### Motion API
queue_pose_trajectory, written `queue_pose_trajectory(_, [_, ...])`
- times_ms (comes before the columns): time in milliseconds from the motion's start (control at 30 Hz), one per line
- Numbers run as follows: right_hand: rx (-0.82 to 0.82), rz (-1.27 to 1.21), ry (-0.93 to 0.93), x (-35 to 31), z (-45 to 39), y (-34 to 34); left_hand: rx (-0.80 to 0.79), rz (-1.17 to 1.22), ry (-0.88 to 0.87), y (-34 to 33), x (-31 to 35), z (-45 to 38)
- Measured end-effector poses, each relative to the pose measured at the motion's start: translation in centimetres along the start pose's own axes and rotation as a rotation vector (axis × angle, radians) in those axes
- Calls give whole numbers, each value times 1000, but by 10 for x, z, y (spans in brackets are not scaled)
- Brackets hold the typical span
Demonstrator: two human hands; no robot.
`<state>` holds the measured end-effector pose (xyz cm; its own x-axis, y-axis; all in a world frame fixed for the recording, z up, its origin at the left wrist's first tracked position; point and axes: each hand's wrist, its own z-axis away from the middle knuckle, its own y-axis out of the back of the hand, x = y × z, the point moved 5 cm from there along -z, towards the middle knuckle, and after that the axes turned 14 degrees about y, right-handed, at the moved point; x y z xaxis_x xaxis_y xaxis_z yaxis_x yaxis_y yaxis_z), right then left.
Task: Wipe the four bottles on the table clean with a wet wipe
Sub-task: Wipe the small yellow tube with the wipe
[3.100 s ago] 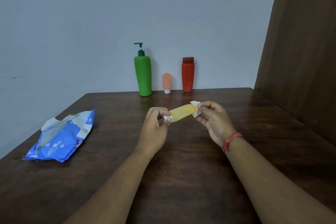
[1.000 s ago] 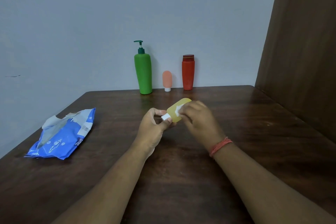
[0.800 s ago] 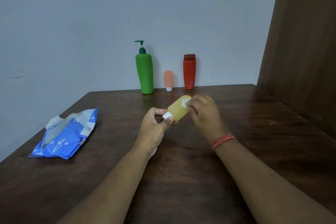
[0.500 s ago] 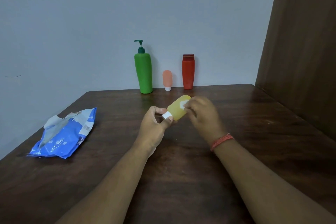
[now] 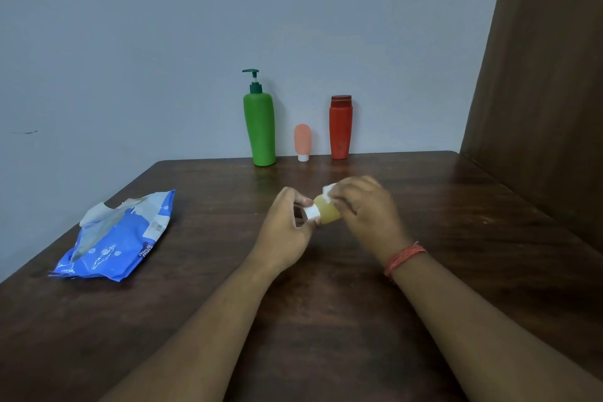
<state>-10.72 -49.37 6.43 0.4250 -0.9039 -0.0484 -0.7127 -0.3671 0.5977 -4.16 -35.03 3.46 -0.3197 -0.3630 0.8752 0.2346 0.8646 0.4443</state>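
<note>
Yellow bottle being wiped above the surface

Yellow bottle is lying tilted in the air between both hands, just above the middle of the surface, with its white cap pointing toward the left hand. That hand is pinching the cap end, fingers and thumb curling round it. The right hand is curling over the bottle's far end and is pressing a small white wipe against it; only a corner of the wipe is showing above the fingers. A red thread band is sitting on the right wrist.

Three other bottles are standing upright in a row at the far edge, against the wall: a green pump bottle on the left, a small pink bottle resting on its white cap in the middle, and a red bottle on the right, each a little apart from its neighbour.

A blue wipe pack is lying flat near the left edge, well apart from the hands, its flap peeling open
</note>
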Motion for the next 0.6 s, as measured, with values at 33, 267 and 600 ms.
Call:
queue_pose_trajectory(33, [-67,-35,83,-13,-1,-6,0,-5,-12,0,1,0])
queue_pose_trajectory(267, [-59,35,-129,20,1,0,14,-87,-41,-1,6,5])
queue_pose_trajectory(600, [-107,1,-174,19,2,3,25,-120,-76,0,7,5])
